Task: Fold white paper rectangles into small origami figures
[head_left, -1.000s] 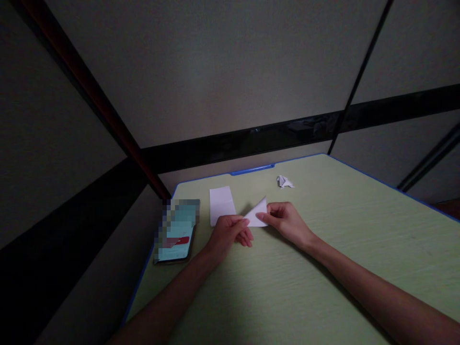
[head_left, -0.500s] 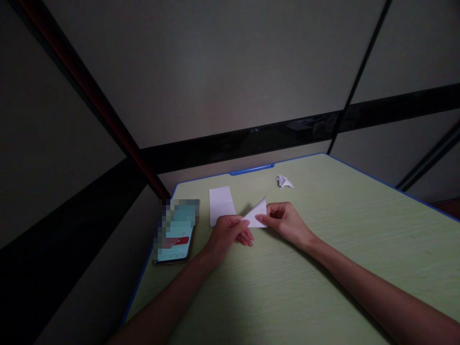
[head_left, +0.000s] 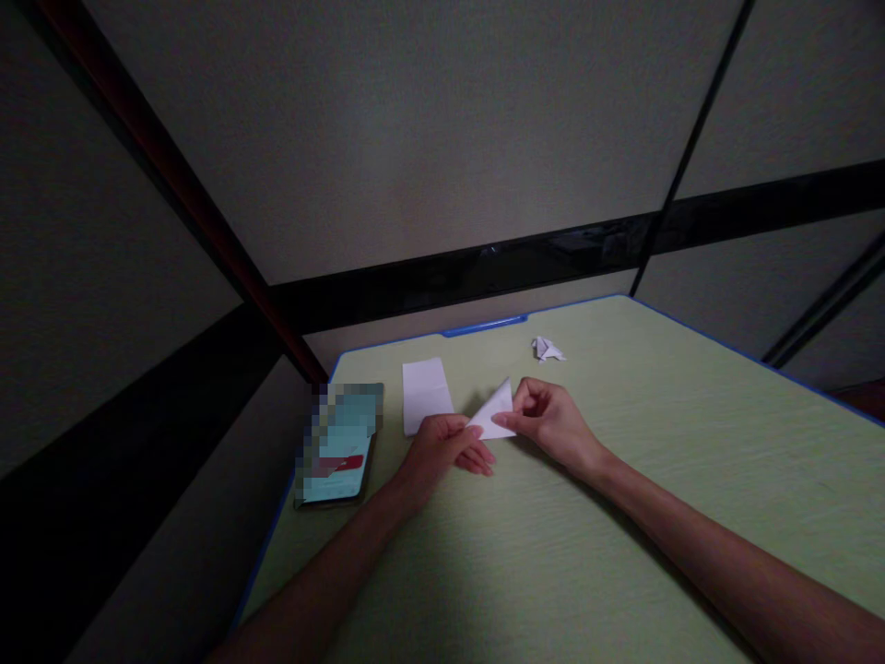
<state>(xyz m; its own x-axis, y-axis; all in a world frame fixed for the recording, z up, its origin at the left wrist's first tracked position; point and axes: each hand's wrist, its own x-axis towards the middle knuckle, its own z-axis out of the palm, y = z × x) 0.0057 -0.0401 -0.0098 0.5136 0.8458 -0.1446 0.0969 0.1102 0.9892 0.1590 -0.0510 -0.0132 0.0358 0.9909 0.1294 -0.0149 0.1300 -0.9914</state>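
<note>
A white paper folded into a triangle (head_left: 495,412) is held just above the green table (head_left: 622,480), its tip pointing up. My left hand (head_left: 442,447) pinches its lower left corner with the fingers curled. My right hand (head_left: 553,420) pinches its right edge between thumb and fingers. Both hands rest low near the table's far left part.
A flat white sheet (head_left: 425,394) lies just behind my left hand. A phone with a lit screen (head_left: 336,447) sits at the table's left edge. A small folded paper figure (head_left: 547,349) lies near the far edge. The table has a blue rim and stands against a wall.
My right hand's fingers have shifted up slightly along the triangle's edge. The paper and left hand have hardly moved.
</note>
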